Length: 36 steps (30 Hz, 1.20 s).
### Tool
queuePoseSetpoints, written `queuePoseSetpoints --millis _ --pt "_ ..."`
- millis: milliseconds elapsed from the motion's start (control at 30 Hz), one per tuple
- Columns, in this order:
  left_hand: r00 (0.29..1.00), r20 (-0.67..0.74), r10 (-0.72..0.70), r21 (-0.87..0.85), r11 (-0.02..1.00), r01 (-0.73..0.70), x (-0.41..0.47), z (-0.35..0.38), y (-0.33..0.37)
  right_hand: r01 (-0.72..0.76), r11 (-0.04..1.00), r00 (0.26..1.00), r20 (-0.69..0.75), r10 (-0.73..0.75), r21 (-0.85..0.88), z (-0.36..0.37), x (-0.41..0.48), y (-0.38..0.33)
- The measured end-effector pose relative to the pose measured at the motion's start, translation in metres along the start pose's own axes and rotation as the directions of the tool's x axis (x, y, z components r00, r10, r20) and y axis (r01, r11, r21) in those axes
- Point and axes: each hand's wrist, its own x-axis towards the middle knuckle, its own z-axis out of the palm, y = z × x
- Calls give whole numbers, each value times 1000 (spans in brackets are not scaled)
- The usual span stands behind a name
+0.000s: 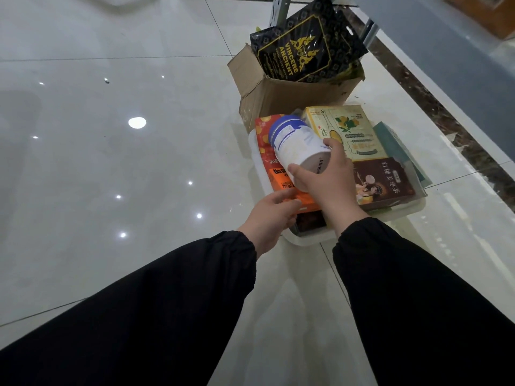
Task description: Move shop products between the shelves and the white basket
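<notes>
A white basket [309, 240] stands on the tiled floor, packed with boxed products. My right hand [323, 179] grips a white can with a blue lid [292, 140], tilted above the basket's left side. My left hand [267, 215] pinches the near edge of an orange-red box [271, 160] lying in the basket. A pale yellow box [348, 129] and a dark brown box [384, 182] lie to the right in the basket. A teal box [398, 149] stands on edge along its right wall.
Behind the basket sits an open cardboard box [278, 93] holding a black and gold pouch [303, 43]. A metal shelf post [281, 9] rises at the top. A shelf edge [446, 51] runs along the right. Glossy floor tiles [111, 162] spread to the left.
</notes>
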Motion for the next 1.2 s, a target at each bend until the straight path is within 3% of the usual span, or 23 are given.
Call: queuePoseSetpoints --millis 133,233,467,633,867,1200 --pt "975 -178 131 234 968 -87 -3 -2 2 100 990 995 -19 -102 -98 -3 -5 3" --pt "952 -193 238 391 908 -147 -4 -7 -2 152 978 987 -27 -157 -146 -1 -9 7" --pt "875 -266 406 521 824 -224 -2 -11 0 241 942 965 -48 -259 -231 -3 -9 7" --pt "879 -292 376 581 800 -149 7 -22 7 215 940 976 14 -219 -265 0 -7 13" --pt "922 -213 325 660 743 -110 10 -26 15 143 966 990 23 -142 -217 6 2 14" --pt "935 -168 313 581 798 -163 3 -27 15 73 972 997 20 -71 -221 5 5 5"
